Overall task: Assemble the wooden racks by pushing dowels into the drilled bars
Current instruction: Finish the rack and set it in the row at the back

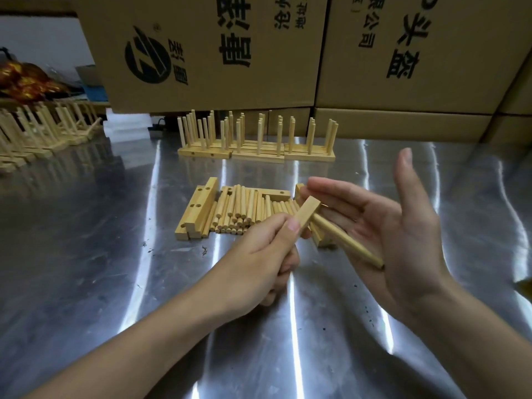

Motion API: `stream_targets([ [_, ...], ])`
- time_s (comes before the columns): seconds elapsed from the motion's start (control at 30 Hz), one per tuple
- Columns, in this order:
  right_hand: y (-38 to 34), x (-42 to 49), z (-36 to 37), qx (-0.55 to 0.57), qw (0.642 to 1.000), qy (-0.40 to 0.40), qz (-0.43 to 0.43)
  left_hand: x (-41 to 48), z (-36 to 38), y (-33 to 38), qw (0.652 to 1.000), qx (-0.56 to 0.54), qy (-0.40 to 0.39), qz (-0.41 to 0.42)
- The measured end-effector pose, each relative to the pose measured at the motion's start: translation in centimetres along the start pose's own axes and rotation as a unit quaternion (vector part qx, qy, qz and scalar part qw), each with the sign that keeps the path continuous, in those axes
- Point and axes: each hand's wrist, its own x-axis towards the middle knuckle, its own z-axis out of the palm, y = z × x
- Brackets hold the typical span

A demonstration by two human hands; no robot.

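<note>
Nearest me, left hand (259, 254) gripped a bar (306, 216) btw thumb & fingers. Right hand (403, 226) lay open w/ a dowel (348, 243) resting across the palm, not in any hole yet afaict. Just beyond, mid-counter (86, 254), a loose dowel pile (244, 211) & spare drilled bars (198, 208) waited, so plenty left. At the far edge stood pegged bars (256, 142), w/ more finished racks (43, 125) at the far left corner. Maybe halfway imo.

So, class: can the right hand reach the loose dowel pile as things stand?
Probably yes: the dowel pile lies uncovered just beyond the right hand, though one dowel rests across its open fingers.
</note>
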Motion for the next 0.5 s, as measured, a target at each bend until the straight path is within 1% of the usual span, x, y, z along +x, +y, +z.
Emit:
stream_targets([
  [0.1, 0.1, -0.2, 0.6, 0.025, 1.000, -0.003, -0.005, -0.2, 0.2, -0.2, 1.000, 0.026, -0.002, 0.014],
  [0.17, 0.0, -0.3, 0.9, 0.035, 0.999, 0.014, -0.005, -0.2, 0.4, -0.5, 0.998, 0.052, -0.005, 0.032],
  [0.33, 0.0, -0.4, 1.4, 0.005, 0.998, 0.057, -0.008, 0.1, 0.3, -1.2, 0.987, 0.141, -0.010, 0.072],
  [0.4, -0.1, -0.4, 1.2, 0.006, 0.998, 0.066, -0.004, 0.2, 0.2, -1.5, 0.984, 0.158, -0.018, 0.082],
  [0.5, 0.1, -0.4, 1.2, 0.004, 0.997, 0.071, 0.002, 0.3, 0.3, -2.0, 0.980, 0.176, -0.006, 0.097],
])
